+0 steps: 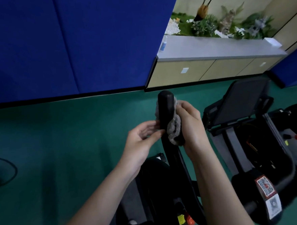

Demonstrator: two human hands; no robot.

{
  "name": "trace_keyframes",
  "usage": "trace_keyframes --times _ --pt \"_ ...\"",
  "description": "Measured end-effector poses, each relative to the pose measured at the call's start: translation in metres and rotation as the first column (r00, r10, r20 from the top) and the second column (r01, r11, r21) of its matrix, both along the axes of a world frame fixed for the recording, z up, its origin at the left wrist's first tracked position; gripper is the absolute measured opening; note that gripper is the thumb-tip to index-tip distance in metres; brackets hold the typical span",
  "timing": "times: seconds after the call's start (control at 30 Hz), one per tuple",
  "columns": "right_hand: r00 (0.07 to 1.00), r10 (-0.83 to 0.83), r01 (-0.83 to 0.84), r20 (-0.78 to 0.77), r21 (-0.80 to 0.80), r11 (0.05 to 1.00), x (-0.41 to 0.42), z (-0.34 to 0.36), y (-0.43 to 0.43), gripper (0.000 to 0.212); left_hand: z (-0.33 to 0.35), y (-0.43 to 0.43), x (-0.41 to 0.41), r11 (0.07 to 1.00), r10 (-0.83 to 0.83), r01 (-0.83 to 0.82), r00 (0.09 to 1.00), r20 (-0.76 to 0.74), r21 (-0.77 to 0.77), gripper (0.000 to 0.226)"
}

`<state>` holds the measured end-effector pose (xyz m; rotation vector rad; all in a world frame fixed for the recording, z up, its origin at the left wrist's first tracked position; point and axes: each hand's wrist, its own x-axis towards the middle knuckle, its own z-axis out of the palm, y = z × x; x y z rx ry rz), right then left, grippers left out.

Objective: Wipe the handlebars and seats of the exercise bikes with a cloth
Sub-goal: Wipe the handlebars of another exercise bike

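- The left hand [142,141] was raised, palm turned inward, fingers loosely curled.
- The right hand [189,125] gripped a cloth [175,128].
- Both bare forearms reached forward.

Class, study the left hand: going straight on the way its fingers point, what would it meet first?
The black upright handlebar grip, at the edge of the fluffy grey cloth that the right hand holds round it. The fingers of the left hand look almost on it, though depth is unclear.

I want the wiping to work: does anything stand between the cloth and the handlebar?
Nothing visible does. The cloth lies wrapped around the handlebar, gripped there by the right hand; the left hand is beside it.
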<state>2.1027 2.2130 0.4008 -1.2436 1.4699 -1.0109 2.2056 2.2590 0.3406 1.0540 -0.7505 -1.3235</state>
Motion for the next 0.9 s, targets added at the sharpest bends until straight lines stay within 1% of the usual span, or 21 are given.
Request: trace_keyframes --times 0.07,0.17,0.2,0.23,0.3,0.33,0.37,0.43,0.47,0.5,0.53,0.57,0.6,0.63,0.67,0.73,0.8,0.87,0.9 --pt "0.999 -0.029 0.030 0.040 -0.021 0.999 0.006 0.005 -0.006 0.023 0.000 0.000 0.000 1.000 0.002 -0.002 1.000 -0.016 0.002 0.026" --pt "1.000 -0.021 0.021 -0.003 -0.076 0.997 0.005 0.004 -0.002 0.022 0.000 0.001 0.000 1.000 -0.007 0.007 1.000 -0.025 0.002 0.026" --pt "0.999 -0.015 0.010 -0.050 -0.098 0.995 0.003 0.002 0.005 0.021 0.000 0.002 0.001 1.000 -0.006 0.007 1.000 -0.029 0.002 0.026" --pt "0.991 -0.019 0.001 -0.129 -0.137 0.991 0.000 0.000 0.013 0.020 0.000 0.002 0.001 1.000 -0.004 0.004 0.999 -0.035 -0.002 0.025" --pt "0.944 -0.068 -0.021 -0.321 -0.267 0.964 -0.003 -0.004 0.031 0.021 0.000 0.003 0.000 1.000 0.000 -0.001 0.999 -0.052 -0.009 0.024" --pt "0.919 -0.114 -0.019 -0.377 -0.333 0.943 -0.002 -0.006 0.039 0.024 0.000 0.003 -0.001 1.000 0.003 -0.004 0.998 -0.062 -0.009 0.023" --pt "0.903 -0.161 -0.009 -0.399 -0.393 0.920 0.000 -0.008 0.047 0.027 -0.001 0.003 -0.002 1.000 0.008 -0.009 0.997 -0.072 -0.006 0.022" --pt "0.890 -0.241 -0.010 -0.387 -0.546 0.838 0.003 -0.007 0.056 0.027 -0.001 0.003 -0.003 1.000 0.018 -0.018 0.996 -0.085 0.005 0.021" --pt "0.888 -0.253 -0.048 -0.384 -0.624 0.780 0.003 -0.003 0.055 0.026 -0.001 0.004 -0.003 1.000 0.017 -0.016 0.996 -0.084 0.009 0.021" --pt "0.887 -0.228 -0.127 -0.402 -0.686 0.717 0.003 0.002 0.051 0.025 0.000 0.004 -0.004 1.000 0.010 -0.009 0.997 -0.080 0.012 0.021" --pt "0.879 -0.165 -0.244 -0.448 -0.720 0.650 0.002 0.009 0.045 0.023 0.001 0.005 -0.004 1.000 0.002 -0.001 0.997 -0.077 0.014 0.020" --pt "0.848 -0.087 -0.381 -0.522 -0.716 0.585 0.001 0.016 0.036 0.022 0.002 0.006 -0.004 1.000 -0.002 0.003 0.997 -0.076 0.015 0.020" --pt "0.786 -0.014 -0.520 -0.618 -0.674 0.525 0.001 0.024 0.027 0.022 0.003 0.007 -0.004 1.000 -0.003 0.004 0.997 -0.077 0.015 0.019" --pt "0.694 0.030 -0.647 -0.720 -0.604 0.466 0.001 0.030 0.018 0.023 0.003 0.008 -0.005 1.000 -0.004 0.005 0.997 -0.076 0.015 0.019" --pt "0.582 0.043 -0.753 -0.812 -0.519 0.405 0.001 0.034 0.009 0.024 0.004 0.009 -0.005 1.000 -0.009 0.010 0.997 -0.072 0.017 0.019" --pt "0.377 0.055 -0.900 -0.924 -0.352 0.258 -0.001 0.039 -0.005 0.022 0.003 0.012 -0.006 0.999 -0.030 0.032 0.997 -0.066 0.025 0.021" --pt "0.225 0.143 -0.970 -0.964 -0.208 0.124 -0.007 0.039 -0.013 0.019 0.002 0.015 -0.009 0.999 -0.037 0.039 0.997 -0.071 0.032 0.021" --pt "0.127 0.244 -0.991 -0.961 -0.115 0.064 -0.015 0.037 -0.012 0.019 -0.001 0.020 -0.013 0.999 -0.020 0.023 0.996 -0.089 0.035 0.016" --pt "0.110 0.277 -0.994 -0.955 -0.098 0.054 -0.018 0.036 -0.010 0.019 -0.003 0.022 -0.014 0.999 -0.007 0.011 0.995 -0.097 0.037 0.015"
